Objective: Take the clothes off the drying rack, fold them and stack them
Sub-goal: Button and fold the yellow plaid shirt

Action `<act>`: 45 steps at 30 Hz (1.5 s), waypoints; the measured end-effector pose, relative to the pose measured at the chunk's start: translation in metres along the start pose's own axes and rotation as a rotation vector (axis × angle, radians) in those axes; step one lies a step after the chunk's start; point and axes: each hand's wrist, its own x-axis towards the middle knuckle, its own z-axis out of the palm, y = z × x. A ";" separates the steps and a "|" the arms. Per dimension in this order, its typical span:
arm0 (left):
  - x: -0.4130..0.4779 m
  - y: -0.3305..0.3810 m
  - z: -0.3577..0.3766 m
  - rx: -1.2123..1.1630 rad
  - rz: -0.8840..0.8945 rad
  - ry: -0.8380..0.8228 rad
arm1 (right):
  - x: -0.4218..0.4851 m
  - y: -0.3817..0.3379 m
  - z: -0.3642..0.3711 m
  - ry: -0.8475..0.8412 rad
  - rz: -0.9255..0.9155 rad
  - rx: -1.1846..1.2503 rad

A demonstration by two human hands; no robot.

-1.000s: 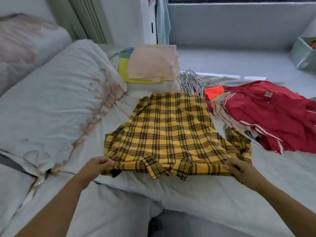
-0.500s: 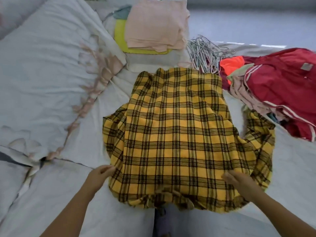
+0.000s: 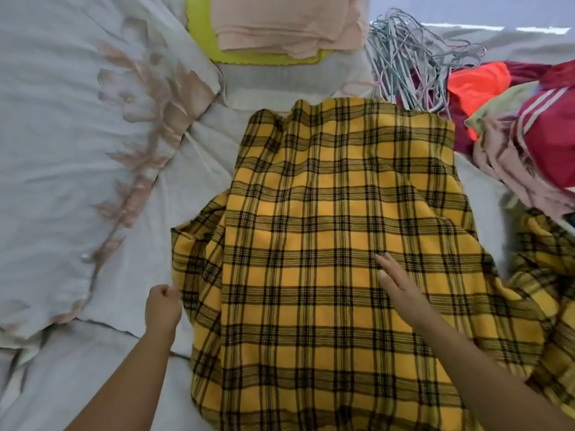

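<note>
The yellow plaid shirt lies spread on the bed. I smooth it for folding: right hand flat on it, fingers straight; left hand curled at its 9 o'clock edge, grip unclear. Next the sides should fold inward, I think.

Shirt lies on the bed; folded stack behind it; hangers and loose clothes pile at right.

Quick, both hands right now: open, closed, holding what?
Left hand: curled at edge of plaid shirt; grip cannot be told.
Right hand: open, flat on the shirt.
</note>
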 end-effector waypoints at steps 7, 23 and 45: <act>0.027 0.035 0.023 -0.456 -0.235 -0.163 | 0.072 -0.014 0.015 0.009 0.178 0.699; -0.131 0.126 0.107 0.154 0.483 -0.558 | 0.081 -0.021 -0.041 -0.103 0.576 1.033; -0.123 0.232 0.156 -0.024 0.366 -1.404 | 0.066 -0.077 -0.070 -0.080 0.307 0.609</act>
